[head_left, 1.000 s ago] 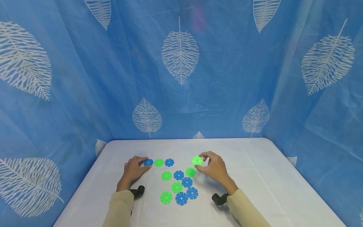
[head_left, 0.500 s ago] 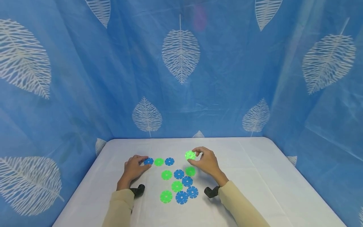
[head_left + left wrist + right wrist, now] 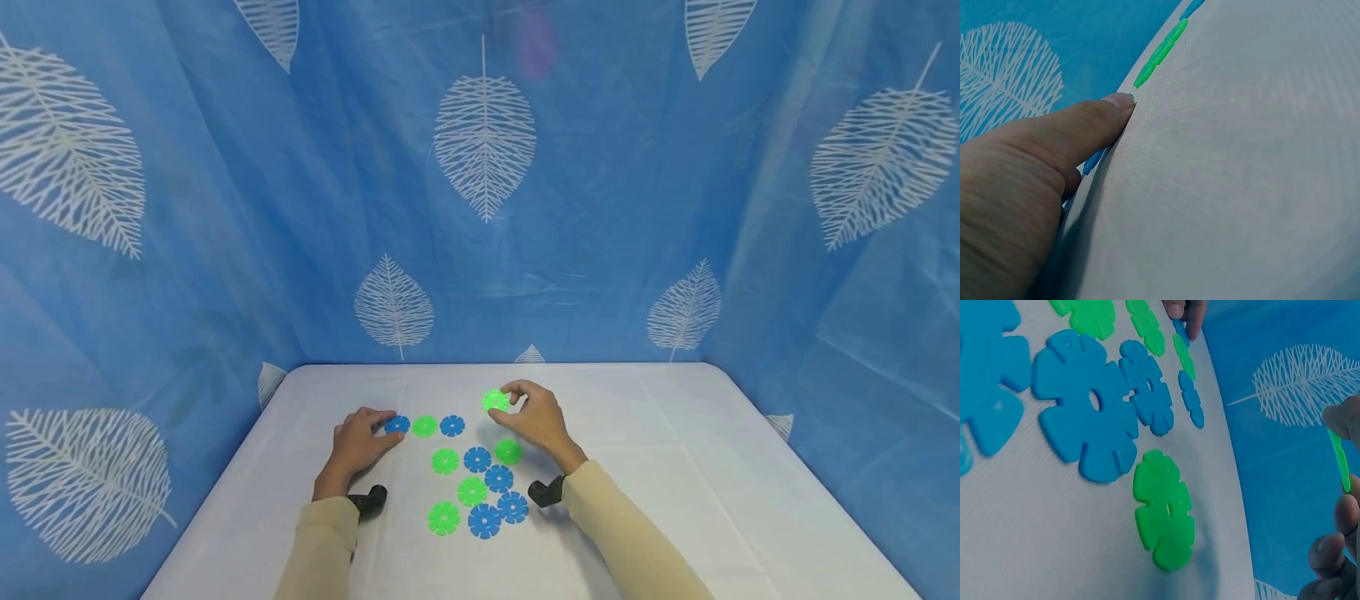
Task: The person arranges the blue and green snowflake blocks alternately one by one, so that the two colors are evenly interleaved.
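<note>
**While the left hand (image 3: pixel 356 442) pinches a blue disc (image 3: pixel 402 426), the right hand (image 3: pixel 536 418) holds up a green disc (image 3: pixel 492 398)**

With twelve o'clock pointing away from the person, the blue disc lies flat on the white tablecloth (image 3: pixel 675 467), its edge between left thumb and finger. Toward three o'clock from it, in line, lie a middle green disc (image 3: pixel 424 422) and an end blue disc (image 3: pixel 447 427), slim gaps between. At two o'clock from that end, the green disc hangs above the cloth, pinched between right thumb and finger; the right wrist view shows it nearly edge-on. Eight more discs (image 3: pixel 476 485), four green and four blue, are spread at four to five o'clock from the row. At twelve o'clock hangs a leaf-patterned blue curtain (image 3: pixel 600 183).
</note>
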The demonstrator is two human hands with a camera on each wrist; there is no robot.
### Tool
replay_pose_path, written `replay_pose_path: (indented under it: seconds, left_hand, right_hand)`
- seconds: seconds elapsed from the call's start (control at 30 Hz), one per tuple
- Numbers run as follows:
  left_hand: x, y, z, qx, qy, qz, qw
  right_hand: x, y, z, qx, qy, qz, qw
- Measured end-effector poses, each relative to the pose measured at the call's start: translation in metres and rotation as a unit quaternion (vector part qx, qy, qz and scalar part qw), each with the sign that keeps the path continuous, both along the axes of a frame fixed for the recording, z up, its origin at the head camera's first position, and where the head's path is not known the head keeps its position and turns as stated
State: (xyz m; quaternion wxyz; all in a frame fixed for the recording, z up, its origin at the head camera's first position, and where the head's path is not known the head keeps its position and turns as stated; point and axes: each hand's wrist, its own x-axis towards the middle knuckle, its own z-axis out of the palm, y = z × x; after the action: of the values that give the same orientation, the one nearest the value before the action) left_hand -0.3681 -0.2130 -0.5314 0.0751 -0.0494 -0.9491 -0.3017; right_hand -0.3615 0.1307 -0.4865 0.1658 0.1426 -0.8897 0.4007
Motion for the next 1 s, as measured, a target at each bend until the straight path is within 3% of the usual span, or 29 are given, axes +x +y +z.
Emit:
replay_pose_path:
  seconds: [0.47, 0.67, 1.0]
  left_hand:
    - [0.0, 0.0, 0.001, -0.001, -0.001, 0.001, 1.0]
    - [0.0, 0.001, 0.001, -0.001, 0.008, -0.003, 1.0]
    - [0.002, 0.002, 0.003, 0.005, -0.008, 0.01, 0.9999]
  right_hand:
    - [-0.01, -0.017, -0.012, -0.01, -0.052, 0.003, 0.999]
    - [-0.011, -0.02, -0.014, 0.022, -0.06, 0.001, 0.998]
    - [-0.013, -0.021, -0.022, 0.078, -0.071, 0.019, 0.994]
